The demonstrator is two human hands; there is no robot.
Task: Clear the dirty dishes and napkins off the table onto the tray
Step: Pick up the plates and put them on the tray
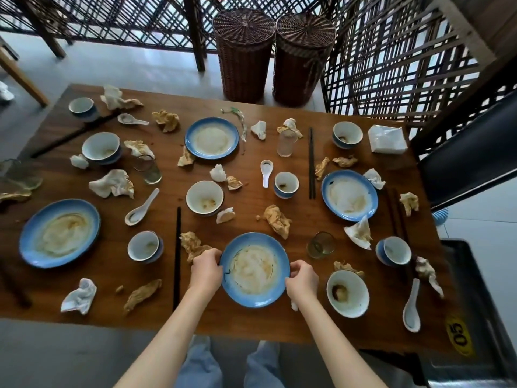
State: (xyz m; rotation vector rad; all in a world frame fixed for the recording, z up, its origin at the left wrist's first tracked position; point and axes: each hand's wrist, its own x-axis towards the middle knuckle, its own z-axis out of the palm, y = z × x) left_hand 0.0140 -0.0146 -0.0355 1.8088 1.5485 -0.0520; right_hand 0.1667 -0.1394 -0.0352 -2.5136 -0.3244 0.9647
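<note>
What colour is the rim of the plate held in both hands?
Blue, fading to a stained white centre on the plate; head view.

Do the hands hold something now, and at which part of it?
Yes. Both hold the round blue-rimmed dirty plate nearest the person: left hand grips its left rim, right hand its right rim.

Soft daylight, wide-angle view with curved edges.
Even light enters through the lattice screens at the back, leaving a pale sheen on the wooden tabletop and only faint shadows under the dishes. Straight lines bow near the borders, and the left edge looks smeared and blurry.
</note>
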